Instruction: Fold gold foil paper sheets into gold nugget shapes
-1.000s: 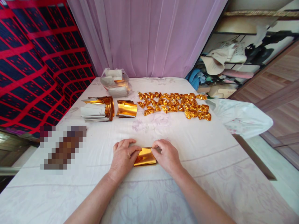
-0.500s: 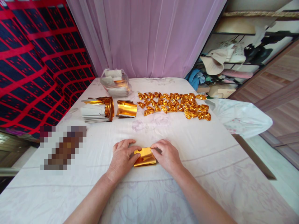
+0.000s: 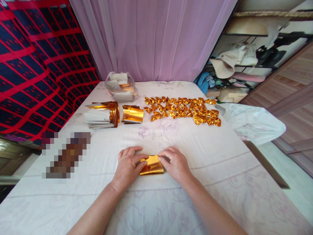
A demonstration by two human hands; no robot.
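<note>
Not much movement here tbh. Over the last second the right hand (image 3: 176, 163) slid a bit left, so its fingertips now cover more of the right edge of the small folded sheet of shiny gold foil paper (image 3: 152, 165). The left hand's (image 3: 128, 164) thumb crept further onto the top left corner. The visible gold patch got narrower between them.

A single head-worn camera looked forward and down from above the near edge of the bed (image 3: 220, 182), close over the person's forearms. It faced along the bed toward the pink curtain (image 3: 151, 39) at the far end. The red-checked cloth (image 3: 36, 65) filled its left side, cluttered shelves (image 3: 244, 58) its right.
</note>
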